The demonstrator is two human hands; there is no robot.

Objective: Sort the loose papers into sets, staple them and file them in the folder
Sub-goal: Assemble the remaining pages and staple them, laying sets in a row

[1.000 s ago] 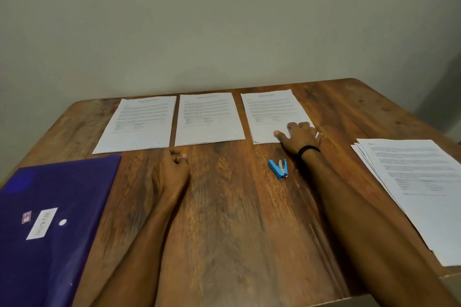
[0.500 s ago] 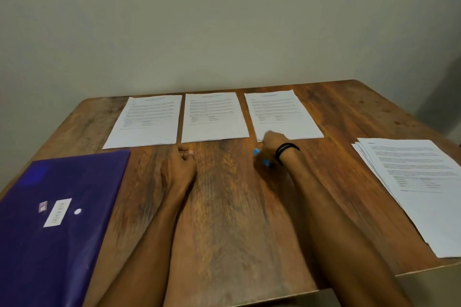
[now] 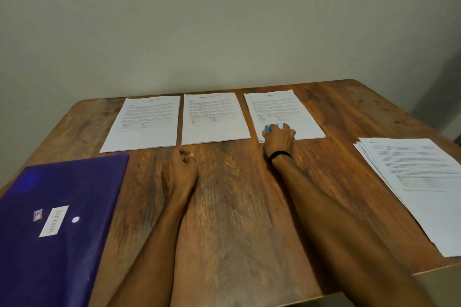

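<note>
Since a second ago my right fingers (image 3: 287, 129) have lifted the blue stapler (image 3: 268, 128) off the worktop (image 3: 249, 207) and carried it over the near left corner of the right-hand set (image 3: 287, 109), and they are clamped around it now. My left fingers (image 3: 185, 156) are curled in on nothing, resting just short of the middle set (image 3: 214, 117). With no hand pinning those sheets, I reckon they could skew or slide as the stapler noses under the corner, so the staple may bite crooked or miss a page; the purple folder (image 3: 62, 207) waits near my left and the unsorted stack (image 3: 419, 182) lies well apart on my right.
</note>
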